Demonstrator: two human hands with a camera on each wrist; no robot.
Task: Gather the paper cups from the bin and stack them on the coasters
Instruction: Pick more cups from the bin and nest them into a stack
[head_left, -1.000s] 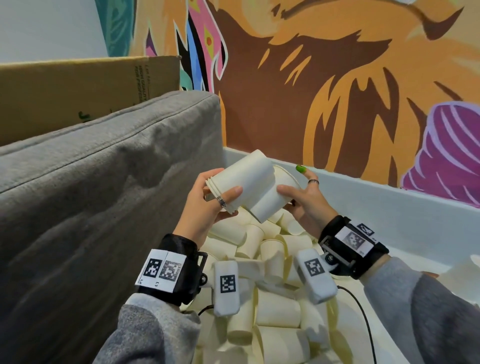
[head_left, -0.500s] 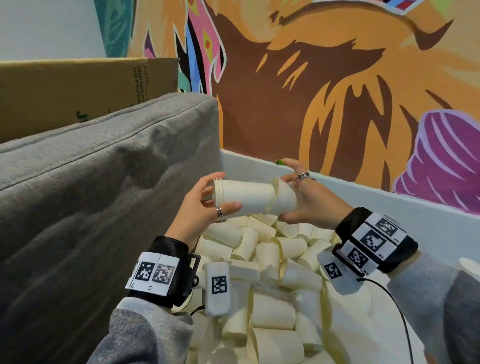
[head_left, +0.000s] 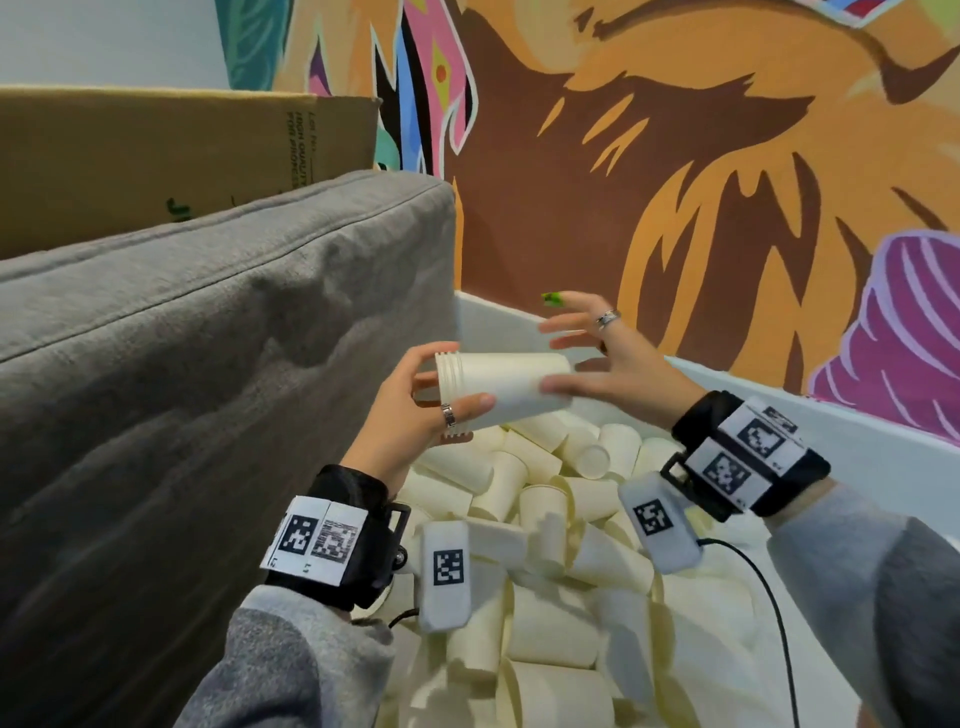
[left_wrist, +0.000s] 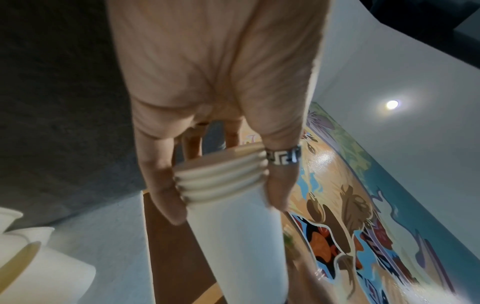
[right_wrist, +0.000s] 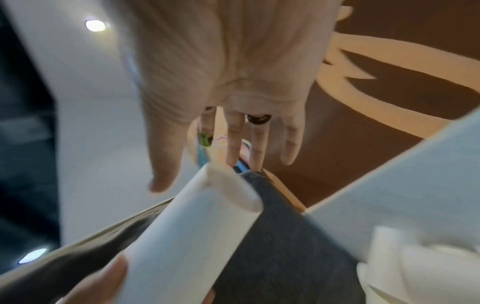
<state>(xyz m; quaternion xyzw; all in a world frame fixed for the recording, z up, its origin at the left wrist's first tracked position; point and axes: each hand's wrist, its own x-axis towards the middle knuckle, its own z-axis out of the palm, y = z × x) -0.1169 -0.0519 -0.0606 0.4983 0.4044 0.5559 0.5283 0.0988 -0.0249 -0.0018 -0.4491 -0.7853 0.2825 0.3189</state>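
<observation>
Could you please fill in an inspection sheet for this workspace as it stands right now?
Surface: white bin, floor mostly covered by cups.
Job's things: nested cup stack held sideways above loose paper cups; coasters not seen.
Clutter: nothing seen.
Grips: left hand holds the stack at its rims; right hand, fingers spread, at the stack's base.
Cables: black cable over the bin.
Surroundings: grey cushion, cardboard box, mural.

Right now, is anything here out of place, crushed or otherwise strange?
Nothing looks damaged. The loose cups lie jumbled on their sides in the white bin, as expected before gathering. The left hand holds a nested stack of cups sideways, rims neatly aligned; the right hand is open at its base end.
</observation>
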